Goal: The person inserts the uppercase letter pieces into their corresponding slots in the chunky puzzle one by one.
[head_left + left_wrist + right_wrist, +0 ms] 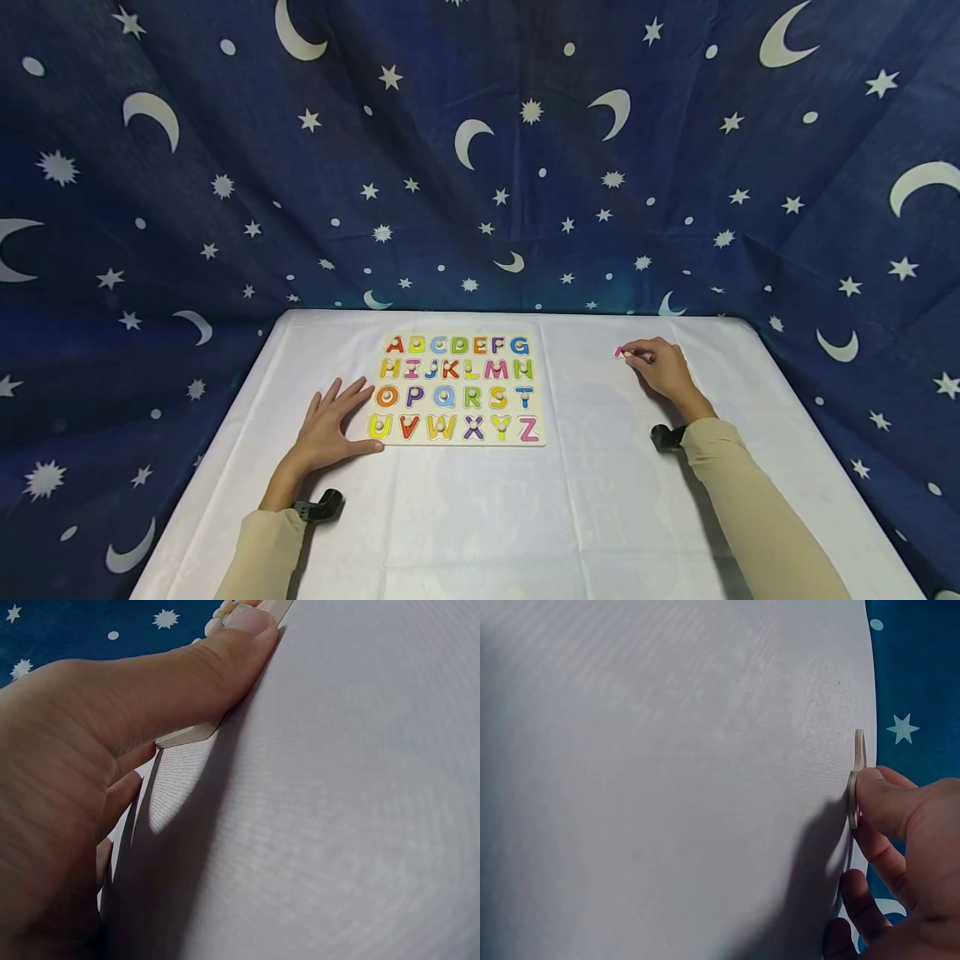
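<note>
A wooden alphabet puzzle board (457, 445) lies on the table, its bright letters set in rows and most bearing a small knob. The pink Z (528, 429) at the lower right shows no knob. My left hand (326, 429) spreads beside the board, thumb at its near left corner and fingertips by the left edge. The left wrist view shows the thumb (187, 686) lying along the board's edge. Well to the right of the board, my right hand (660, 367) pinches a small pink letter piece (619, 352). Its wooden edge (853, 799) shows in the right wrist view; fingers partly hide its shape.
A white cloth (480, 525) covers the table. Behind the table's far edge hangs a dark blue curtain (420, 150) with moons and stars. Black wrist cameras sit on the left wrist (322, 506) and the right wrist (666, 437), close above the cloth.
</note>
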